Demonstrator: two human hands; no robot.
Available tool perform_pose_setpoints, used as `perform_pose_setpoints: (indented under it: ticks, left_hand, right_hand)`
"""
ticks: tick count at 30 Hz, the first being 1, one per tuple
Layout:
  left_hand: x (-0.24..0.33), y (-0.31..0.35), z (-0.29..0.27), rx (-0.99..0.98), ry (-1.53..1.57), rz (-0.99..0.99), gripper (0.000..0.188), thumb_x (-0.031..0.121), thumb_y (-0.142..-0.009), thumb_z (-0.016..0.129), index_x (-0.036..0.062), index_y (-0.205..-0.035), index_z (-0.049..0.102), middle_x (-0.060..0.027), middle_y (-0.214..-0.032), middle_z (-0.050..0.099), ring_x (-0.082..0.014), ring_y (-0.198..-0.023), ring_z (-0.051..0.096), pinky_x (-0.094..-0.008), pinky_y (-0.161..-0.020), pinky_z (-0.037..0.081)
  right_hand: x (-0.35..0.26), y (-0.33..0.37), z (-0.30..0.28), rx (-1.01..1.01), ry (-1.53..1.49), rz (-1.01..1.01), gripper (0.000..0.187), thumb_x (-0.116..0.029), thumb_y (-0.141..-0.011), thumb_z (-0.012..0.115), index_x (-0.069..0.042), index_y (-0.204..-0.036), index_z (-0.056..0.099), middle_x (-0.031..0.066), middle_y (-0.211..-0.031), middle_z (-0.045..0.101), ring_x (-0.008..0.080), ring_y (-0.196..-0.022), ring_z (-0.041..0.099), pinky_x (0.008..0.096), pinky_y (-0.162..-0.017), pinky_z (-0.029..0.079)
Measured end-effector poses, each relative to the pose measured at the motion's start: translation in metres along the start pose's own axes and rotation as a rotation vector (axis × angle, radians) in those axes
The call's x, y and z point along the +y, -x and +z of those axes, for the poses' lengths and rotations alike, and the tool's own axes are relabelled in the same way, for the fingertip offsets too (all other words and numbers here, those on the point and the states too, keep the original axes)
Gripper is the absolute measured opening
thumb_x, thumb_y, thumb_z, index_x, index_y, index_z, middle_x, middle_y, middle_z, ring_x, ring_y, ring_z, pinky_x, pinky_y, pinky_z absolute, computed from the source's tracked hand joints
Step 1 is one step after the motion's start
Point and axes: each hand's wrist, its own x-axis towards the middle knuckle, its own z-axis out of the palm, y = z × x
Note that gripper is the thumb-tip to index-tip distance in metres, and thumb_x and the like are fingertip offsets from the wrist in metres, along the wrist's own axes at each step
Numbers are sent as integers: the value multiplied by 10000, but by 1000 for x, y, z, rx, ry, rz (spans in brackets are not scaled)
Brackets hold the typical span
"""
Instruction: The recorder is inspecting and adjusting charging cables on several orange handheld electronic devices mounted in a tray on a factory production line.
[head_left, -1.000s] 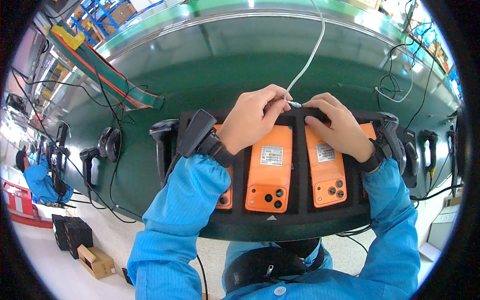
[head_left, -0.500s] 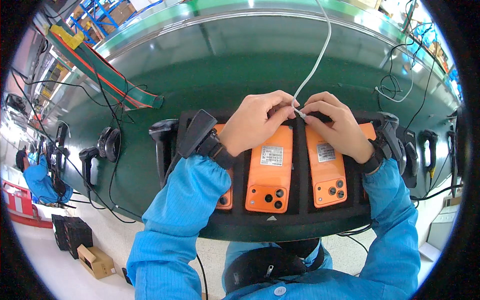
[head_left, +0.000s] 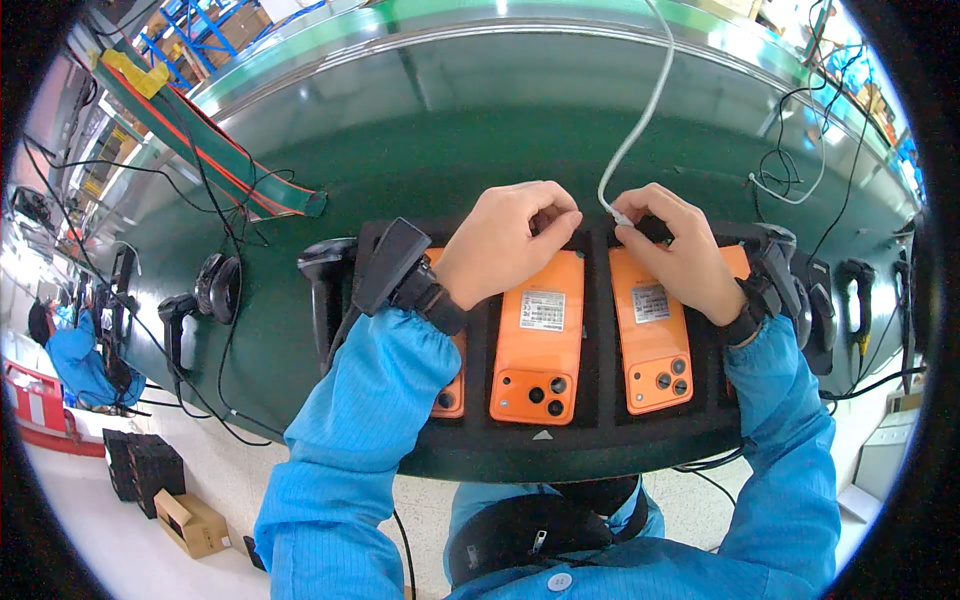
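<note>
Several orange phones lie camera side up in a black slotted tray [head_left: 480, 432]. My right hand [head_left: 675, 245] pinches the plug end of a white cable [head_left: 640, 125] between thumb and fingers, over the top of the right-middle phone [head_left: 650, 345]. Over the upper end of the left-middle phone [head_left: 540, 340] is my left hand [head_left: 510, 245], its fingers curled toward the thumb. Whatever those fingertips may hold is hidden. Under my left wrist a third phone [head_left: 452, 390] shows only in part, and another orange phone [head_left: 735, 262] is mostly covered by my right hand.
Black handheld scanners [head_left: 325, 285] stand left of the tray and on its right. A green strip with orange edges [head_left: 230, 165] slants in from the left. Black cables [head_left: 215, 200] hang at both sides. Below sits an open cardboard box [head_left: 192, 522] on the floor.
My left hand has come off the cable's plug and drawn slightly left. The right hand keeps the plug, which has shifted a little right and up, and the cable's curve has moved right.
</note>
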Motion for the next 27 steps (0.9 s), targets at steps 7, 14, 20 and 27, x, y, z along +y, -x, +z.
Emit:
perform_pose_setpoints:
  ticks: [7, 14, 20, 27]
  left_hand:
    - [-11, 3, -2, -82, -240, 241, 107, 76, -848, 649, 43, -899, 737, -95, -972, 584, -277, -1004, 566, -362, -904, 474]
    - [-13, 4, -4, -153, -242, 216, 203, 23, -798, 596, 52, -924, 754, -105, -1056, 551, -288, -1087, 527, -382, -980, 445]
    - [-11, 4, -4, -195, -262, 201, 231, 17, -783, 577, 54, -930, 752, -106, -1093, 535, -299, -1124, 503, -406, -1018, 413]
    - [-11, 5, -4, -203, -278, 201, 229, 38, -786, 577, 64, -935, 749, -108, -1099, 530, -303, -1130, 499, -412, -1025, 404]
  right_hand:
    - [5, 1, -1, -17, 29, -77, 167, -45, -875, 671, -8, -1037, 683, 127, -930, 646, 257, -875, 654, 350, -771, 527]
    - [2, 0, 0, -30, -1, -40, 148, -51, -874, 674, 1, -1011, 688, 125, -943, 649, 269, -887, 654, 351, -773, 528]
    - [4, 1, 0, -22, 9, -34, 140, -45, -868, 676, 9, -997, 689, 123, -946, 648, 267, -890, 654, 347, -775, 530]
    - [3, 0, 1, -38, 0, -23, 150, -39, -862, 675, 9, -1003, 685, 123, -954, 644, 260, -892, 660, 345, -788, 538]
